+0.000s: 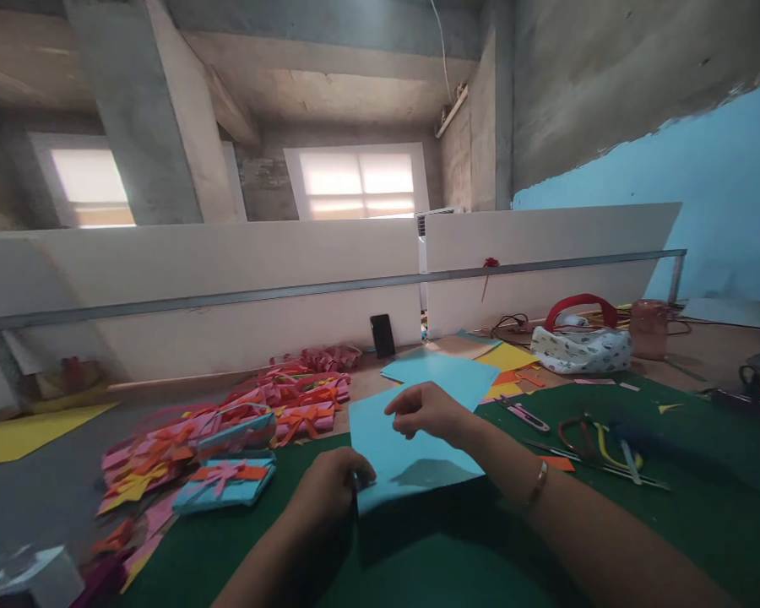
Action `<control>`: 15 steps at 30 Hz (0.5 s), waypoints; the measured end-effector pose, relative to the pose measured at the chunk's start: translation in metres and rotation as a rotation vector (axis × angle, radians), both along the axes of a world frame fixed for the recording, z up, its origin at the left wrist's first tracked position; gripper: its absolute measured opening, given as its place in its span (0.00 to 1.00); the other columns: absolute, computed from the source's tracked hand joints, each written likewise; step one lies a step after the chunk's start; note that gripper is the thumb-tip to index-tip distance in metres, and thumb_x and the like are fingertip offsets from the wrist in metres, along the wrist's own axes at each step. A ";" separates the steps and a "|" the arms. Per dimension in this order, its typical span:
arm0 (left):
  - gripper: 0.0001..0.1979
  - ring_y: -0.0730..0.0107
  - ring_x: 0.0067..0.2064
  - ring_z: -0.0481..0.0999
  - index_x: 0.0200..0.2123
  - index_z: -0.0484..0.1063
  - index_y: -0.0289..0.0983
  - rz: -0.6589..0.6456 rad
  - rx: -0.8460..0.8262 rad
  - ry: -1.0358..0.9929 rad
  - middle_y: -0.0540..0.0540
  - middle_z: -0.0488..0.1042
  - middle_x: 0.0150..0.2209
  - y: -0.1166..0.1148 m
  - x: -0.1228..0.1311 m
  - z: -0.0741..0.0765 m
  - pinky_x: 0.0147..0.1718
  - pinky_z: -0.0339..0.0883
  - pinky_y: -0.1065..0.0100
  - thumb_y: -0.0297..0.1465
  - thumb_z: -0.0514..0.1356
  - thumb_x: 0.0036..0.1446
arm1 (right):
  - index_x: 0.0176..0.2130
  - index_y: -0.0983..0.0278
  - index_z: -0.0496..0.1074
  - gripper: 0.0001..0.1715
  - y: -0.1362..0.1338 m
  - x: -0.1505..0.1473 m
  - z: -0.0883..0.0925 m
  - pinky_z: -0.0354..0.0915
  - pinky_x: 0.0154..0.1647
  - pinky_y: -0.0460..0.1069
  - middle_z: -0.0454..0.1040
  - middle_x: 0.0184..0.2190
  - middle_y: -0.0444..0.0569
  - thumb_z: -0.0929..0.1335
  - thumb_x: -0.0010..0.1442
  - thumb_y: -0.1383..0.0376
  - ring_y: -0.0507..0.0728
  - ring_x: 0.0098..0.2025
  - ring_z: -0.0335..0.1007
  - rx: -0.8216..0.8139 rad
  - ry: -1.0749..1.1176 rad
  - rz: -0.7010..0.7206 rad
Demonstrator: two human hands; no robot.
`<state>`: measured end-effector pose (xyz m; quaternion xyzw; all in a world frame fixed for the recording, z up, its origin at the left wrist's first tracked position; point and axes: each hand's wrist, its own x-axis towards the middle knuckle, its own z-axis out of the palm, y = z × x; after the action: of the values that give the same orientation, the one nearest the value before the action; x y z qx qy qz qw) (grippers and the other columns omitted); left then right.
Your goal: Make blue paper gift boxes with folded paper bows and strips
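A light blue paper sheet (pixel 418 439) lies over a dark green mat, its near edge lifted and casting a shadow. My left hand (pixel 339 477) is closed on the sheet's left edge, thumb on top. Over the paper hovers my right hand (pixel 427 409), loosely bent, with a gap between its fingertips and nothing seen in them; its shadow falls on the sheet. More blue paper (pixel 440 371) lies just behind. To the left of my left hand is a folded blue paper piece with a pink and orange bow (pixel 225 480).
Pink, orange and yellow paper pieces (pixel 228 414) are heaped at the left. A pink cutter (pixel 525 414), pliers (pixel 599 443) and a metal ruler (pixel 599 466) lie at the right. Behind stand a phone (pixel 382 336), a red-handled cloth basket (pixel 583 348) and a pink jar (pixel 649 329).
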<state>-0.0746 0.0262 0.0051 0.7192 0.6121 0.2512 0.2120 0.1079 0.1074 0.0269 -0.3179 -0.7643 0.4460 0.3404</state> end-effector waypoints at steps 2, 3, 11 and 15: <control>0.12 0.64 0.30 0.71 0.29 0.78 0.34 -0.049 0.002 0.051 0.43 0.75 0.30 -0.004 0.000 0.002 0.29 0.62 0.67 0.26 0.55 0.42 | 0.33 0.70 0.74 0.11 -0.002 0.001 0.000 0.67 0.25 0.46 0.71 0.19 0.42 0.70 0.45 0.68 0.49 0.21 0.66 -0.063 0.056 0.006; 0.12 0.64 0.31 0.71 0.29 0.78 0.35 -0.075 0.005 0.069 0.43 0.75 0.31 -0.006 0.001 0.004 0.30 0.62 0.67 0.27 0.55 0.43 | 0.31 0.70 0.74 0.11 -0.003 0.001 0.001 0.66 0.24 0.47 0.71 0.19 0.42 0.70 0.44 0.68 0.49 0.20 0.66 -0.083 0.076 0.006; 0.11 0.60 0.39 0.72 0.33 0.76 0.38 -0.211 0.019 0.223 0.43 0.74 0.39 -0.025 0.023 0.014 0.37 0.64 0.65 0.36 0.57 0.50 | 0.31 0.69 0.72 0.13 -0.016 0.002 0.025 0.44 0.12 0.42 0.54 0.10 0.33 0.66 0.51 0.61 0.44 0.12 0.45 -0.034 0.185 -0.093; 0.14 0.50 0.44 0.72 0.37 0.74 0.37 -0.186 -0.002 0.311 0.37 0.73 0.44 -0.066 0.036 0.005 0.40 0.65 0.57 0.37 0.60 0.47 | 0.34 0.66 0.72 0.16 -0.046 0.027 0.058 0.44 0.13 0.42 0.53 0.12 0.34 0.66 0.54 0.56 0.45 0.14 0.45 0.094 0.211 -0.176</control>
<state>-0.0390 -0.0399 0.0105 0.8026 0.5688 0.1155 0.1378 0.1350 0.0616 0.0853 -0.3189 -0.7135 0.4090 0.4712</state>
